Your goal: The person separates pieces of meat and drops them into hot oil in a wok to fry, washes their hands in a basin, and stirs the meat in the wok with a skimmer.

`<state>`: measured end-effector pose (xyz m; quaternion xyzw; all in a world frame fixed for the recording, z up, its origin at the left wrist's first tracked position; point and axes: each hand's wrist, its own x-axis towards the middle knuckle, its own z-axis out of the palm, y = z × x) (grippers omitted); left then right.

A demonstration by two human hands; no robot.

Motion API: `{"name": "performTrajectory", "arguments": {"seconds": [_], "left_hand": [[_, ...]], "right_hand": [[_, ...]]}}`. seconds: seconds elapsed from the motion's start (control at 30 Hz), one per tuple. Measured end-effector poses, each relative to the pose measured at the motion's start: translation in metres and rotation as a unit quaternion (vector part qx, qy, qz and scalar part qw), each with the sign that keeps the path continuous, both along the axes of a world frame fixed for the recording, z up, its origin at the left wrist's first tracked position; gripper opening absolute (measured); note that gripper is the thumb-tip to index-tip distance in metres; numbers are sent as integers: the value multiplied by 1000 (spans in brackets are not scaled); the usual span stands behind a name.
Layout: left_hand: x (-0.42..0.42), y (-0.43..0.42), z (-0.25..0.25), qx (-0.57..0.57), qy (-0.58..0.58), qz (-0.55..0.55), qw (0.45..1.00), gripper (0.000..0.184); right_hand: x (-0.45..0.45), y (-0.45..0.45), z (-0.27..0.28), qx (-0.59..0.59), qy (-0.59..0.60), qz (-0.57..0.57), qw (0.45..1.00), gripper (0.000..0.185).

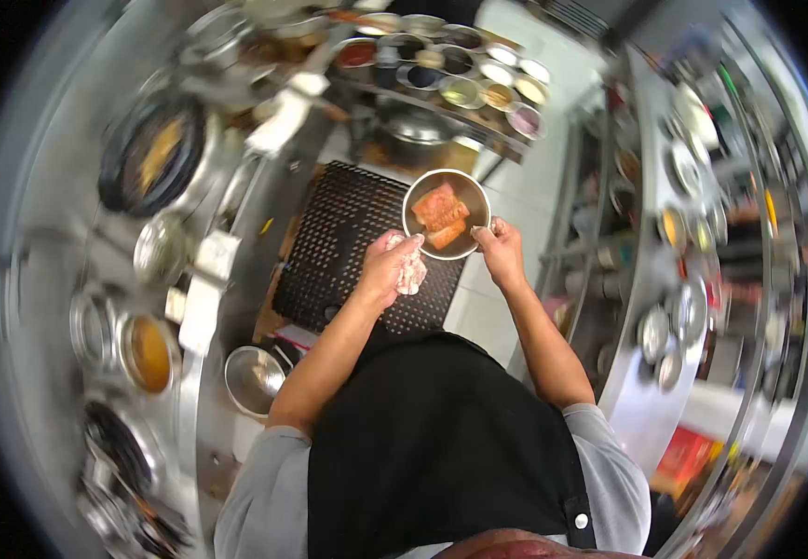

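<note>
Between my two hands, out in front of the black apron, is a round metal bowl (471, 244). Pinkish-orange pieces of what looks like salmon (441, 211) lie inside it. My left hand (391, 265) is closed at the bowl's left rim, with a crumpled pale cloth (411, 273) bunched in the same grip. On the opposite side, my right hand (500, 250) pinches the rim between thumb and fingers. Below the bowl, a black perforated mat (339, 244) covers part of the floor.
At left, a stove counter carries a dark pan with food (154, 156) and a pot of brown liquid (148, 354). Ahead stands a table with several ingredient bowls (460, 91). The right counter (632, 396) holds metal dishes. A metal bowl (253, 380) sits low at left.
</note>
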<state>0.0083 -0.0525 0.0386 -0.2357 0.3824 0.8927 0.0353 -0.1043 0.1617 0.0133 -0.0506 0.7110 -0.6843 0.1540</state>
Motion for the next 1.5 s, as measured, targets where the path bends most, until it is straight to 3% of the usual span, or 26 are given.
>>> {"name": "performTrajectory", "arguments": {"seconds": [0.07,0.17,0.2,0.23,0.3,0.37,0.43,0.5,0.7,0.8,0.83,0.93,1.03,1.1,1.17,1.27,1.33,1.4,1.43,1.47,1.5], "left_hand": [[7,-56,0,-27,3,84,996,14],[27,-135,0,-63,1,209,976,14],[34,-159,-4,-80,-10,245,966,15],[42,-181,-5,-95,-21,279,955,16],[61,-223,1,-73,-24,316,946,16],[75,-255,4,-54,-26,336,940,17],[83,-275,5,-55,-21,370,927,18],[87,-288,12,-94,-92,379,916,18],[101,-333,-12,-31,-62,448,892,19],[99,-351,-10,-69,-100,485,866,20],[99,-357,-11,-69,-100,496,860,20],[96,-375,-3,-78,-105,515,847,18],[82,-391,-42,-91,-121,579,801,19],[69,-392,-28,-74,-143,611,775,17],[58,-384,-17,-1,-115,657,745,15],[50,-373,-18,22,-117,687,717,15],[45,-365,-17,28,-130,694,707,16],[41,-366,-14,30,-140,701,698,18],[39,-364,-11,31,-147,706,692,19],[38,-362,-4,1,-112,708,697,24],[37,-364,17,0,-150,691,708,26]], "right_hand": [[-16,-80,28,87,25,77,993,18],[-21,-182,14,73,75,156,982,21],[-18,-211,31,188,143,185,954,18],[-8,-244,52,185,151,211,948,18],[17,-311,85,162,445,122,872,31],[29,-366,93,150,458,242,842,45],[52,-420,106,210,495,297,789,50],[55,-465,99,286,494,352,742,55],[64,-547,73,385,441,452,673,59],[61,-573,66,360,506,511,594,59],[54,-582,64,353,512,518,587,59],[25,-615,63,66,537,505,672,47],[-27,-661,86,-35,466,537,702,42],[-69,-694,111,46,476,542,691,43],[-120,-750,89,12,594,481,645,40],[-187,-844,56,158,652,519,530,43],[-219,-900,40,118,697,492,508,49],[-213,-917,73,112,655,471,580,51],[-206,-909,90,112,652,478,578,51],[-192,-895,104,56,654,464,595,49],[-174,-878,114,-1,651,449,612,48]]}}
